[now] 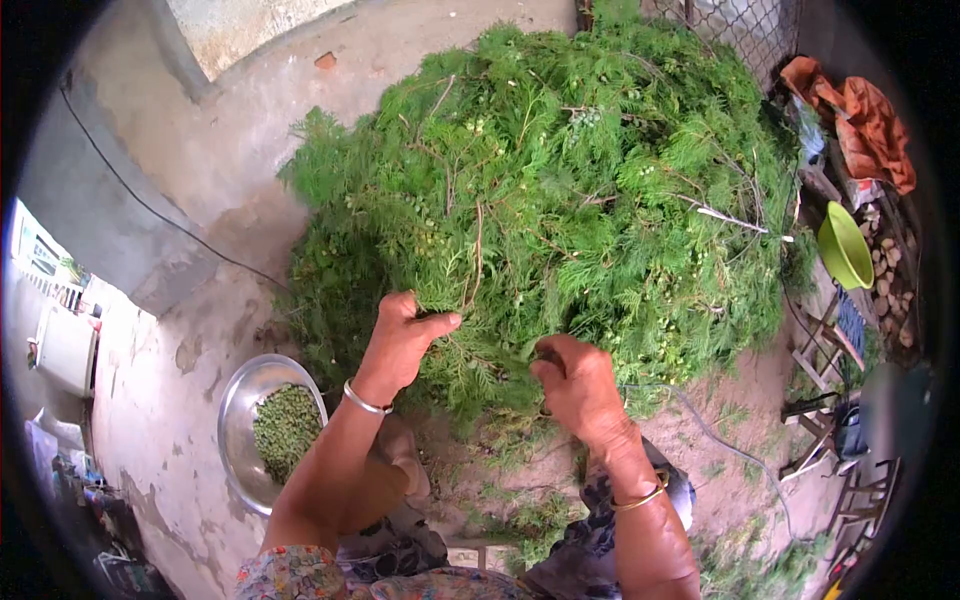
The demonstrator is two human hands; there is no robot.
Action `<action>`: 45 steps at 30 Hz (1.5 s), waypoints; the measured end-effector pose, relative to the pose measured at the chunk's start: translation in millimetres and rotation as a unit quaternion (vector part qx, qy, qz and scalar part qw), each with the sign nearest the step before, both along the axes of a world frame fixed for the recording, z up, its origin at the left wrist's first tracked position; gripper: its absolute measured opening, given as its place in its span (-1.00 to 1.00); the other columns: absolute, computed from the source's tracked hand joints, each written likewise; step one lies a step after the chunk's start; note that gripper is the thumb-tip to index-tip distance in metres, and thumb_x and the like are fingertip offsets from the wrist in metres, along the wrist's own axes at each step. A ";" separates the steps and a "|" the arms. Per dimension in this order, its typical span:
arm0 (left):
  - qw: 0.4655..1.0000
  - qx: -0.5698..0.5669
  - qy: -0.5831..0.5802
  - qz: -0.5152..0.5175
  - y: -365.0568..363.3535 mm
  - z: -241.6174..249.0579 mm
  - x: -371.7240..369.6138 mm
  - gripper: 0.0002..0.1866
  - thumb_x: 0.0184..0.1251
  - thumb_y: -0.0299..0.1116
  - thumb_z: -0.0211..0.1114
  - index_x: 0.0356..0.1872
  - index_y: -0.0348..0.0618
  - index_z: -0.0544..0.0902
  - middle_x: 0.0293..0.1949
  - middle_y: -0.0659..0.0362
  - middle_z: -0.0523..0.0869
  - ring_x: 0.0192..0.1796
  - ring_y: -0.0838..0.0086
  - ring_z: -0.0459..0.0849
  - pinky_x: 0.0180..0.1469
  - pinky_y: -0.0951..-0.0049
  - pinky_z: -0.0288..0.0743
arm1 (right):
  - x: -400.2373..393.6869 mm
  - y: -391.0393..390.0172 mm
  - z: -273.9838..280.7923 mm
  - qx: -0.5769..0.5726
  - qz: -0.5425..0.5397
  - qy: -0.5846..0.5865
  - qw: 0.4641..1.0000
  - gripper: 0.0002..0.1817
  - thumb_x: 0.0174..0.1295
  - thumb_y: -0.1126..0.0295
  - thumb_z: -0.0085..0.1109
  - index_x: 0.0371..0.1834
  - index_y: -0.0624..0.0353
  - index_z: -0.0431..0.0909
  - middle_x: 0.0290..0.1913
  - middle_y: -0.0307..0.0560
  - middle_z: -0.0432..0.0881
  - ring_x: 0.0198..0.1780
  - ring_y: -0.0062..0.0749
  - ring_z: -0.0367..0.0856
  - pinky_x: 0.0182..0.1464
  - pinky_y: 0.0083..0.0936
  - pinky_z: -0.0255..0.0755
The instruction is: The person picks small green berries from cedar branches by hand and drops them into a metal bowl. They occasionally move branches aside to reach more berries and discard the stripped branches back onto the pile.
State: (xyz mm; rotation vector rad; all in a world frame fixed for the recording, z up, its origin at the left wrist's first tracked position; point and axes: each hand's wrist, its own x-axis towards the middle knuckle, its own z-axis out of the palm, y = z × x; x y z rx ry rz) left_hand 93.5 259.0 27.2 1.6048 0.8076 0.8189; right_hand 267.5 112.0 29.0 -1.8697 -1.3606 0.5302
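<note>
Between the hands, against a heap of foliage (600,190), lies a leafy sprig (472,352), apparently being picked over; the left hand (400,343) pinches it, while the right hand (582,388) curls, its fingertip contact indistinct. Picking calls for a steady sprig. Leftward sits a metal bowl (236,430) of green pieces (283,428).
</note>
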 end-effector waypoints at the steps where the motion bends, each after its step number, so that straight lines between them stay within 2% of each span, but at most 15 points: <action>1: 1.000 -0.009 -0.001 0.003 -3.9 3.7 -1.6 -0.94 0.04 -0.61 0.31 -0.46 -0.25 0.62 -0.51 0.31 0.60 -0.50 0.64 0.50 -0.46 0.56 0.37 | -0.3 1.3 -2.8 0.037 -0.016 0.050 0.998 -0.81 0.09 0.46 0.18 -0.23 0.28 0.57 -0.38 0.26 0.62 -0.27 0.15 0.62 -0.23 -0.20 0.51; 3: 0.976 -0.213 -0.037 0.035 -5.9 3.5 -1.2 -0.91 0.03 -0.61 0.31 -0.40 -0.28 0.63 -0.45 0.26 0.65 -0.44 0.60 0.57 -0.34 0.53 0.42 | -2.6 4.3 -5.5 0.037 -0.026 0.051 0.998 -0.84 0.09 0.48 0.19 -0.27 0.31 0.58 -0.38 0.18 0.64 -0.32 0.05 0.65 -0.27 -0.27 0.52; 6: 0.977 -0.194 -0.083 0.038 -0.7 -12.4 2.3 -0.92 0.03 -0.59 0.33 -0.42 -0.26 0.63 -0.43 0.24 0.67 -0.42 0.57 0.60 -0.38 0.51 0.44 | -6.9 10.5 -3.2 0.096 -0.069 0.110 0.987 -0.86 0.04 0.52 0.28 -0.35 0.31 0.55 -0.45 0.04 0.65 -0.43 -0.34 0.65 -0.35 -0.48 0.50; 9: 0.973 -0.184 -0.131 0.055 1.2 -15.9 7.9 -0.90 0.02 -0.56 0.36 -0.41 -0.23 0.62 -0.44 0.22 0.66 -0.43 0.53 0.60 -0.45 0.44 0.43 | -11.5 12.0 8.4 0.179 -0.091 0.099 0.975 -0.86 0.02 0.51 0.32 -0.44 0.28 0.54 -0.49 -0.01 0.63 -0.44 -0.39 0.63 -0.38 -0.51 0.50; 23: 0.897 -0.412 -0.161 0.010 -22.0 3.1 18.4 -0.75 0.03 -0.49 0.41 -0.24 -0.14 0.57 -0.37 0.29 0.61 -0.40 0.57 0.49 -0.51 0.46 0.27 | -15.1 17.7 -22.4 0.150 0.008 -0.252 0.956 -0.70 -0.08 0.49 0.16 -0.19 0.15 0.56 -0.23 0.07 0.54 -0.12 -0.03 0.47 0.03 -0.09 0.31; 25: 0.895 -0.387 -0.216 -0.047 -21.0 4.5 16.0 -0.73 0.01 -0.55 0.41 -0.25 -0.16 0.56 -0.37 0.28 0.60 -0.43 0.59 0.48 -0.51 0.51 0.26 | -11.0 16.5 -19.7 0.053 -0.030 0.011 0.998 -0.70 -0.08 0.61 0.14 -0.19 0.21 0.56 -0.24 0.10 0.60 -0.17 -0.03 0.57 -0.12 -0.37 0.45; 27: 0.890 -0.392 -0.220 -0.077 -15.2 -0.1 8.5 -0.71 -0.01 -0.59 0.40 -0.24 -0.17 0.54 -0.38 0.26 0.59 -0.45 0.62 0.47 -0.54 0.59 0.24 | -4.9 13.6 -13.6 0.058 -0.041 0.030 0.997 -0.81 0.03 0.63 0.09 -0.24 0.31 0.54 -0.27 0.07 0.65 -0.21 -0.18 0.63 -0.14 -0.47 0.47; 28: 0.895 -0.403 -0.183 -0.047 -14.8 1.9 7.4 -0.69 -0.01 -0.61 0.37 -0.20 -0.14 0.55 -0.38 0.29 0.58 -0.45 0.63 0.47 -0.56 0.59 0.25 | -2.1 12.6 -18.9 0.146 -0.041 0.416 0.897 -0.84 0.09 0.61 0.05 -0.25 0.33 0.53 -0.30 0.02 0.66 -0.22 -0.28 0.63 -0.14 -0.48 0.47; 29: 0.899 -0.413 -0.146 -0.016 -15.0 2.9 6.5 -0.65 -0.01 -0.62 0.34 -0.15 -0.10 0.55 -0.38 0.31 0.57 -0.46 0.64 0.46 -0.59 0.60 0.25 | 1.1 10.9 -26.4 0.213 -0.032 0.732 0.647 -0.87 0.16 0.59 0.01 -0.25 0.35 0.51 -0.33 -0.03 0.67 -0.23 -0.37 0.62 -0.13 -0.50 0.47; 30: 0.912 -0.394 -0.111 -0.005 -16.5 3.4 5.2 -0.60 0.00 -0.55 0.38 -0.07 -0.14 0.54 -0.35 0.25 0.60 -0.44 0.62 0.50 -0.61 0.60 0.27 | 2.7 9.9 -25.5 0.141 -0.056 0.408 0.900 -0.87 0.26 0.50 -0.03 -0.25 0.33 0.49 -0.35 -0.08 0.65 -0.22 -0.41 0.59 -0.10 -0.46 0.46; 32: 0.961 -0.259 0.067 -0.072 -18.5 14.7 4.4 -0.58 0.00 -0.51 0.39 -0.04 -0.19 0.54 -0.31 0.22 0.62 -0.40 0.59 0.54 -0.55 0.58 0.34 | 12.5 6.7 -10.0 0.106 -0.023 0.414 0.904 -0.77 0.30 0.38 -0.07 -0.19 0.33 0.49 -0.34 -0.07 0.65 -0.21 -0.41 0.58 -0.07 -0.44 0.44; 34: 0.925 0.191 0.257 -0.203 -14.0 -3.3 2.6 -0.54 0.06 -0.38 0.42 -0.02 -0.35 0.53 -0.25 0.15 0.65 -0.26 0.52 0.61 -0.29 0.57 0.50 | 14.4 6.9 -4.0 0.092 0.044 0.499 0.860 -0.68 0.34 0.27 -0.10 -0.11 0.32 0.51 -0.35 -0.06 0.64 -0.24 -0.42 0.57 -0.04 -0.41 0.41; 41: 0.974 -0.189 -0.074 -0.099 -26.9 -0.5 13.8 -0.64 0.17 -0.31 0.35 -0.15 -0.45 0.58 -0.38 0.16 0.64 -0.29 0.53 0.58 -0.26 0.47 0.48 | 6.0 9.0 4.5 0.055 0.100 0.517 0.849 -0.68 0.32 0.24 -0.09 -0.12 0.30 0.51 -0.32 0.03 0.63 -0.25 -0.22 0.58 -0.03 -0.33 0.39; 43: 0.936 -0.287 -0.190 -0.068 -33.8 -6.6 21.9 -0.75 0.17 -0.42 0.33 -0.24 -0.45 0.61 -0.41 0.15 0.64 -0.40 0.52 0.59 -0.42 0.45 0.48 | 3.3 6.2 7.1 0.125 0.169 0.169 0.963 -0.70 0.32 0.25 -0.10 -0.12 0.23 0.52 -0.32 0.05 0.63 -0.25 -0.22 0.57 -0.03 -0.34 0.38; 45: 0.923 -0.314 -0.187 -0.122 -37.3 0.1 22.6 -0.88 0.14 -0.57 0.28 -0.29 -0.38 0.61 -0.37 0.09 0.66 -0.42 0.41 0.60 -0.52 0.43 0.49 | 4.4 4.7 -23.9 0.113 0.142 0.065 0.981 -0.74 0.33 0.28 -0.09 -0.15 0.18 0.54 -0.36 0.04 0.63 -0.25 -0.24 0.56 -0.03 -0.37 0.37</action>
